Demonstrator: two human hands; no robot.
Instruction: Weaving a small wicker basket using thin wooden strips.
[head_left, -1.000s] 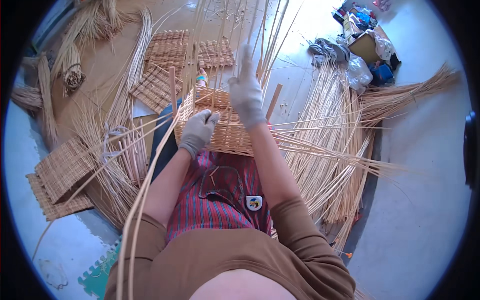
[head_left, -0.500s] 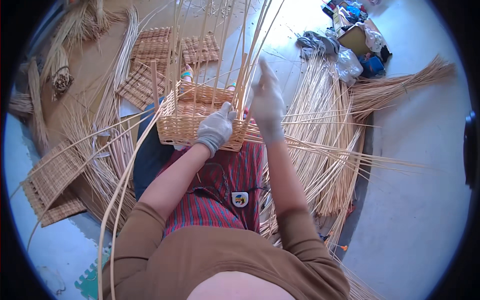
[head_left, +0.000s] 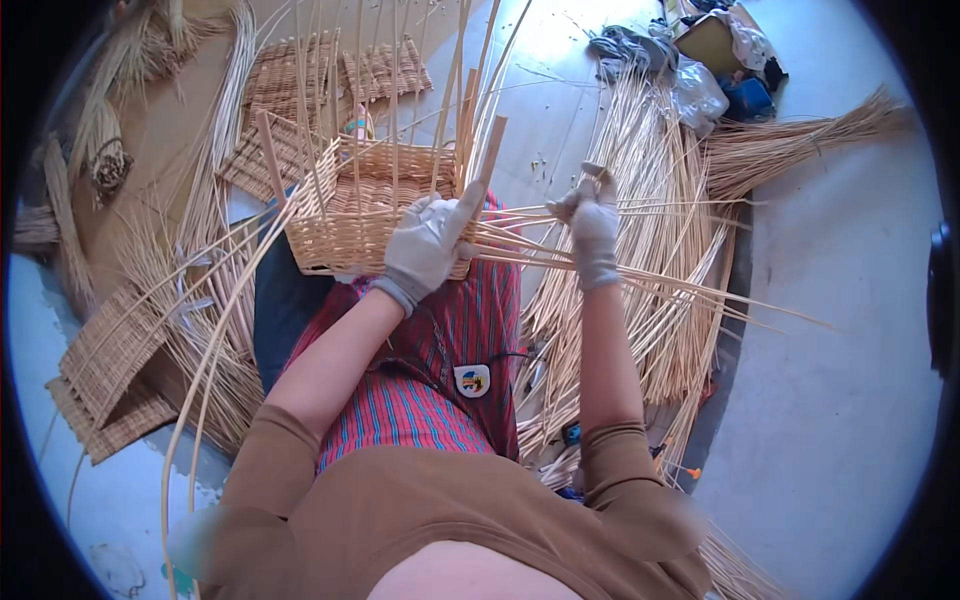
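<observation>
A half-woven cane basket [head_left: 330,237] with tall upright stakes and wooden corner posts rests over my lap, on a striped red apron [head_left: 420,420]. My left hand [head_left: 425,240], in a light grey glove, grips the basket's near right corner, index finger along the wall by a post [head_left: 493,140]. My right hand [head_left: 590,220], also gloved, is raised right of the basket with fingers curled among the long loose weavers [head_left: 720,305] that stick out rightward; what it pinches is too small to make out.
Woven mats [head_left: 385,75] lie beyond the basket, with more panels [head_left: 110,370] at left. Bundles of cane lie left [head_left: 110,150] and in a broad heap [head_left: 650,150] at right, with a longer bundle [head_left: 800,150]. Bags and boxes [head_left: 720,55] are piled at back right.
The basket has shifted left and turned slightly, my left hand moving onto its right corner. My right hand has moved out to the right, its fingers now curled instead of raised upright.
</observation>
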